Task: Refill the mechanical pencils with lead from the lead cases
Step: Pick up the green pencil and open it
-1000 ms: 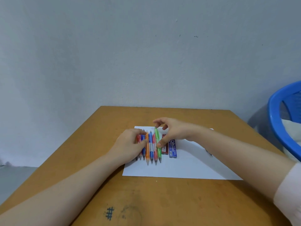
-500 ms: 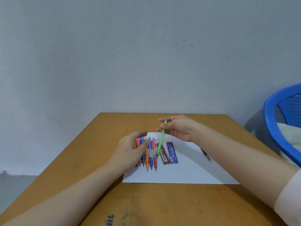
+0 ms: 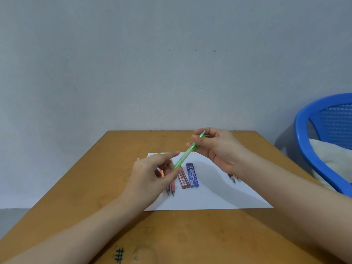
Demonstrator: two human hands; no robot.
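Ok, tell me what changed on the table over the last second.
The right hand lifted the green translucent mechanical pencil out of the row and raised it, tilted, above the white paper sheet. The left hand left the row and rose to the pencil's lower end. The remaining pencils, red lead case and blue lead case stayed put.

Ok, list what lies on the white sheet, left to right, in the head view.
Row of coloured pencils, half under the left hand → red lead case → blue lead case → dark pencil tips.
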